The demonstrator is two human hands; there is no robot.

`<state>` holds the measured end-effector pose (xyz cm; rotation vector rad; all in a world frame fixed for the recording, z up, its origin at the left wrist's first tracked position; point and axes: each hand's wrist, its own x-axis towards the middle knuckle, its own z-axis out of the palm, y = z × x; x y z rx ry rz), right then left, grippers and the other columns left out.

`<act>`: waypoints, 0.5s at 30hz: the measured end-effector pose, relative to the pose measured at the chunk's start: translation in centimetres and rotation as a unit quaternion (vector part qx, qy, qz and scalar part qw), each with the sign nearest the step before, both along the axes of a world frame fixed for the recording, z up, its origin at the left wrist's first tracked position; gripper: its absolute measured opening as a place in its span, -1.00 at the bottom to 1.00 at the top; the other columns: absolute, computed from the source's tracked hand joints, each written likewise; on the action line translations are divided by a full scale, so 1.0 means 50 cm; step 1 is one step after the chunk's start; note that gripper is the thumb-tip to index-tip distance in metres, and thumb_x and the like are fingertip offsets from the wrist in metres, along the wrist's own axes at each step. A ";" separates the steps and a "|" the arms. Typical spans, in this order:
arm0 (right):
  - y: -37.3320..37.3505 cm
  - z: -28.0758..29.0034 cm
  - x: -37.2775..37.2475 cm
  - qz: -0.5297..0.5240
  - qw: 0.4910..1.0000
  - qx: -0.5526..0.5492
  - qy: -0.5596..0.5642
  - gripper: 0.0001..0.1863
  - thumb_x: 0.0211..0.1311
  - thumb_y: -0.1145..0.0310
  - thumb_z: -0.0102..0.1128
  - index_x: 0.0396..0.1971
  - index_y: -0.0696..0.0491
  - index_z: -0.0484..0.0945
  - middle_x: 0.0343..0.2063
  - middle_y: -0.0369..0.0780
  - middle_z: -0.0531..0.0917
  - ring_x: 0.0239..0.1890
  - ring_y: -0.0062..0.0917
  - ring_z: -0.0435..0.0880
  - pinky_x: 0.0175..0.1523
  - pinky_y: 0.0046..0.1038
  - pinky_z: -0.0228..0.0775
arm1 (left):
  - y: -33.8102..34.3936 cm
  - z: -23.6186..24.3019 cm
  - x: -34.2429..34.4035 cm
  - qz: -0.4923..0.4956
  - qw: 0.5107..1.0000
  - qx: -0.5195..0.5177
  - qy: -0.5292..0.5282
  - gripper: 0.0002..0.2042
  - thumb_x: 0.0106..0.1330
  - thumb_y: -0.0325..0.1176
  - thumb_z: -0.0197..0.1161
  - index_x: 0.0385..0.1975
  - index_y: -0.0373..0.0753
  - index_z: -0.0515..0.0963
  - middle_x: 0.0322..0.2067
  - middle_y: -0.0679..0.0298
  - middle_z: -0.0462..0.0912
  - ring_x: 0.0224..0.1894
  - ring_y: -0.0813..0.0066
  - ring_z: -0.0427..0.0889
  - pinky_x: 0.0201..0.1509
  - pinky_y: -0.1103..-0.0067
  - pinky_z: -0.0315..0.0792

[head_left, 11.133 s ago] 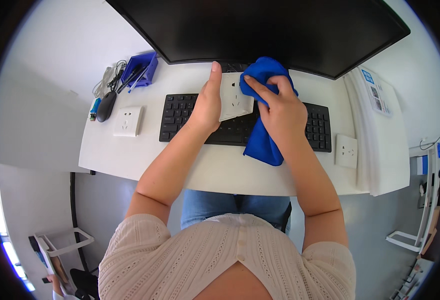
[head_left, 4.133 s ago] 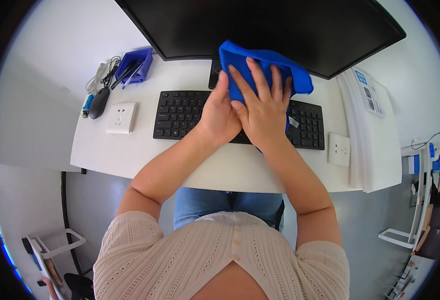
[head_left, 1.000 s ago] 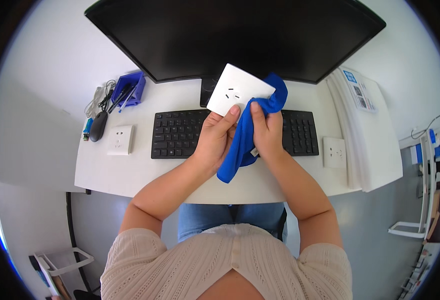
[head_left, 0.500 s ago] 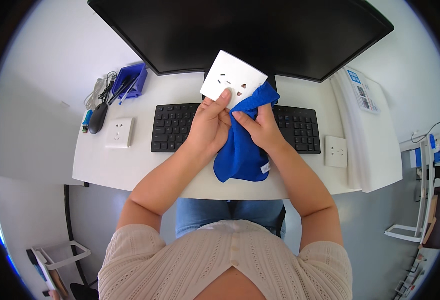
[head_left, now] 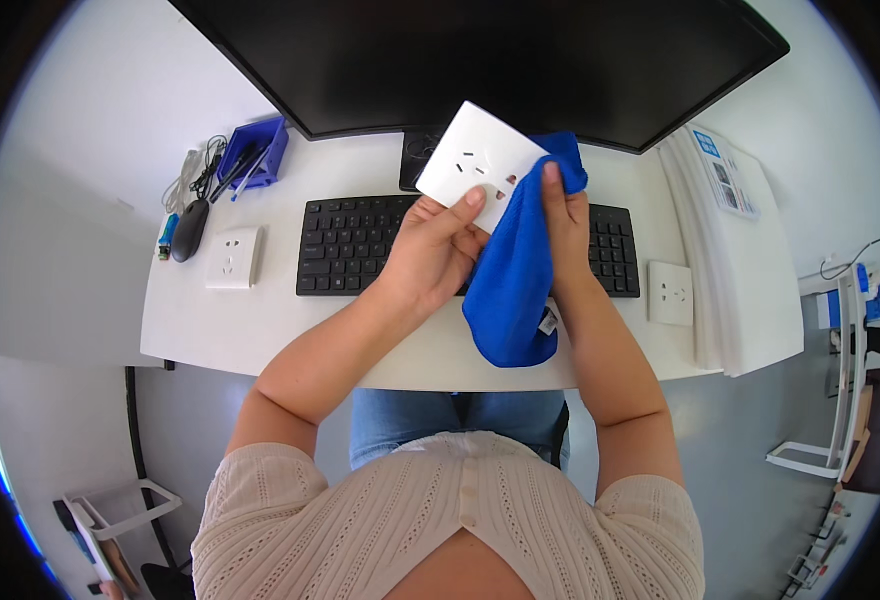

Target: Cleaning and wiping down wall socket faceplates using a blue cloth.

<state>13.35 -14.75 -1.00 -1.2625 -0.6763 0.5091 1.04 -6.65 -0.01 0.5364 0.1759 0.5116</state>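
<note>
Left hand (head_left: pixel 434 252): white socket panel (head_left: pixel 472 145) is gripped at its lower edge | Right hand (head_left: pixel 569 225): blue cloth (head_left: pixel 513 285) is held over the panel's right side, its loose end hung below | White socket panel: is held aslant above black keyboard (head_left: pixel 345 248) | White desk (head_left: pixel 415 350): second panel (head_left: pixel 231 258) is set left, third panel (head_left: pixel 670 293) right

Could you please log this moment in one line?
left hand: holds white socket plate | right hand: holds blue cloth over plate's right edge
</note>
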 end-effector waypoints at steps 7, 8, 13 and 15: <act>0.030 -0.049 -0.015 0.132 0.980 0.044 -0.143 -0.47 0.33 0.27 0.20 0.21 0.16 0.29 0.09 -0.13 0.49 0.16 -0.44 0.46 0.26 -0.37 0.28 | 0.036 0.001 0.004 0.091 0.996 -0.007 0.016 -0.72 0.42 -0.48 0.11 0.09 -0.35 0.39 0.03 0.11 0.57 0.06 0.44 0.59 0.14 0.61 0.52; 0.030 -0.049 -0.014 0.141 0.977 0.042 -0.155 -0.46 0.32 0.27 0.22 0.21 0.15 0.28 0.08 -0.14 0.50 0.16 -0.44 0.46 0.26 -0.36 0.28 | 0.033 0.005 0.004 0.103 0.994 -0.019 0.025 -0.73 0.42 -0.47 0.12 0.08 -0.33 0.40 0.01 0.12 0.58 0.03 0.45 0.60 0.11 0.61 0.53; 0.019 -0.021 -0.016 0.068 0.991 0.025 -0.115 -0.62 0.31 0.21 0.24 -0.03 0.16 0.48 -0.16 -0.19 0.63 -0.10 -0.52 0.60 0.01 -0.46 0.44 | 0.026 -0.005 -0.004 0.067 0.997 0.019 0.031 -0.76 0.42 -0.46 0.12 0.04 -0.30 0.44 -0.06 0.15 0.63 -0.06 0.48 0.64 0.05 0.58 0.57; 0.014 -0.019 -0.007 0.035 0.995 0.004 -0.095 -0.67 0.33 0.16 0.22 -0.17 0.16 0.56 -0.28 -0.22 0.67 -0.23 -0.56 0.64 -0.12 -0.51 0.47 | 0.027 -0.015 -0.005 0.001 1.000 0.020 0.023 -0.76 0.41 -0.46 0.13 0.04 -0.30 0.45 -0.09 0.17 0.65 -0.07 0.47 0.66 0.03 0.56 0.59</act>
